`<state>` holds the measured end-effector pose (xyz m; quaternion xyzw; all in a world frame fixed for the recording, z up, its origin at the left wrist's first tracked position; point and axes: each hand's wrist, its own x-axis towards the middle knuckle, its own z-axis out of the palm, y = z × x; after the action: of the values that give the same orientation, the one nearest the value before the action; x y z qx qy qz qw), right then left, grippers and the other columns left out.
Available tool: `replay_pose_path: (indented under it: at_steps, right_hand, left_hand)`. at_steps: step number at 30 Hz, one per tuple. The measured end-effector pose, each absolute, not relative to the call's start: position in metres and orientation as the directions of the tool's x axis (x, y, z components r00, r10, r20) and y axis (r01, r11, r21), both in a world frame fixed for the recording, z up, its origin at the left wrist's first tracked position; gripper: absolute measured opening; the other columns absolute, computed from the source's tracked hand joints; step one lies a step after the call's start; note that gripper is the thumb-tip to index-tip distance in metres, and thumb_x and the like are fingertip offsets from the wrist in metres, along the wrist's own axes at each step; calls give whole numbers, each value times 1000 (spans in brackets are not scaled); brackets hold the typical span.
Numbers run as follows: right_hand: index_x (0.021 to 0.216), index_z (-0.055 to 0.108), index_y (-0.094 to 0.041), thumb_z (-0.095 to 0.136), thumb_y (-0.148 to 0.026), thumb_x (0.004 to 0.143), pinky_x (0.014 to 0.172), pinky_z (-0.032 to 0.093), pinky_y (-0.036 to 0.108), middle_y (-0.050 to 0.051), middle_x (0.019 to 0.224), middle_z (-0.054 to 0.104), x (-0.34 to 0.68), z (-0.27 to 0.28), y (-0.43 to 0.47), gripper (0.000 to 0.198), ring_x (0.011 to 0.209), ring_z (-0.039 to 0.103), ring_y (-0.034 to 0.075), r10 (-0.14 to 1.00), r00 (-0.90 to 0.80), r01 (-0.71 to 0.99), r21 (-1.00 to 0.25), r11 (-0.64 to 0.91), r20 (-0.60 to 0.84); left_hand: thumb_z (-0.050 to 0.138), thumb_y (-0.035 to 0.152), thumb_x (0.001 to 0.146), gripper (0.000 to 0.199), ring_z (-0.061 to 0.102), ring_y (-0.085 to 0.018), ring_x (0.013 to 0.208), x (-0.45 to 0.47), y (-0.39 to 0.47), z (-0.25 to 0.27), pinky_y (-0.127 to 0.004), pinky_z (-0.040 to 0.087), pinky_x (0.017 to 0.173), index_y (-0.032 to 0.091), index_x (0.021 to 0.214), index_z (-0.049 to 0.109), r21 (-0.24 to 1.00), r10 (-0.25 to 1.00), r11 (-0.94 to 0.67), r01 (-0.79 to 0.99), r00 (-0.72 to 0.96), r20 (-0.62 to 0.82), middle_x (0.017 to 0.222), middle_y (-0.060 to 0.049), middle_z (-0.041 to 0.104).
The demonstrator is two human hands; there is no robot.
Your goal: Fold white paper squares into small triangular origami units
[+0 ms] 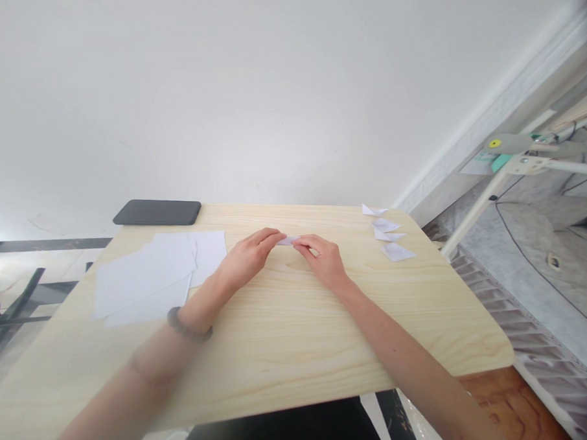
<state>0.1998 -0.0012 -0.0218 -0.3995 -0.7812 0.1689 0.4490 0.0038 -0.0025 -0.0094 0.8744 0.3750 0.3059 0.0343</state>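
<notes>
A small folded piece of white paper (pixel 289 240) lies between my two hands near the middle of the wooden table. My left hand (pixel 253 254) pinches its left end, with a dark beaded bracelet (pixel 187 327) round the wrist. At the right end, the thumb and fingers of my right hand (pixel 323 259) are closed on the same paper. Its exact folds are too small to make out. Several folded paper boats (pixel 398 252) stand in a row to the right of my right hand.
Loose white sheets (pixel 140 275) overlap on the table's left side, close to my left forearm. A dark phone-like slab (pixel 157 213) lies at the back left edge. The table (pixel 288 349) meets a white wall behind; a white metal frame (pixel 483 202) stands off its right side.
</notes>
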Motion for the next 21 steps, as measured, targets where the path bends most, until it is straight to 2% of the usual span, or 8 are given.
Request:
replay_pose_path:
  at_steps: [4, 9, 12, 15, 18, 21]
  right_hand:
    - [87, 65, -23, 50, -22, 81, 77, 48, 28, 2, 90, 66, 200, -23, -2, 16, 84, 61, 14, 759, -283, 452, -616, 645, 587]
    - [97, 60, -24, 52, -23, 80, 76, 50, 27, 0, 91, 66, 199, -23, -4, 19, 84, 62, 14, 791, -217, 448, -662, 601, 571]
    - [101, 57, -22, 58, -28, 76, 72, 52, 27, 1, 87, 67, 197, -23, -5, 26, 79, 64, 14, 830, -148, 448, -712, 542, 538]
    - [88, 63, -21, 57, -30, 76, 69, 53, 26, 1, 85, 68, 197, -24, -6, 17, 77, 64, 15, 827, -169, 434, -712, 551, 537]
    - [86, 65, -21, 54, -29, 79, 71, 52, 26, 1, 85, 68, 198, -25, -6, 16, 78, 63, 14, 794, -202, 426, -678, 599, 574]
    - [87, 65, -23, 52, -26, 80, 70, 51, 25, 0, 85, 68, 200, -24, -6, 15, 77, 63, 13, 737, -258, 448, -599, 664, 625]
  left_hand:
    - [40, 16, 84, 32, 51, -19, 102, 4, -1, -10, -35, 45, 85, 18, 116, 45, 297, 683, -708, 640, 515, 519, 116, -9, 52]
    - [41, 22, 85, 25, 53, -19, 89, 4, -1, -5, -34, 43, 81, 16, 108, 51, 352, 707, -692, 630, 494, 506, 93, -7, 61]
    - [42, 23, 83, 22, 51, -18, 87, 4, -4, -1, -32, 42, 79, 16, 100, 54, 443, 746, -658, 609, 448, 492, 89, -6, 61]
    - [42, 26, 82, 21, 53, -15, 78, 5, -7, 1, -27, 43, 71, 16, 95, 56, 558, 804, -594, 579, 407, 433, 87, -5, 61]
    - [44, 30, 79, 22, 54, -14, 70, 6, -8, 1, -24, 42, 63, 16, 90, 57, 644, 851, -524, 557, 378, 365, 82, -3, 61]
    - [49, 34, 77, 24, 55, -14, 71, 6, -8, 1, -24, 42, 63, 16, 92, 57, 727, 879, -468, 503, 345, 328, 86, -4, 63]
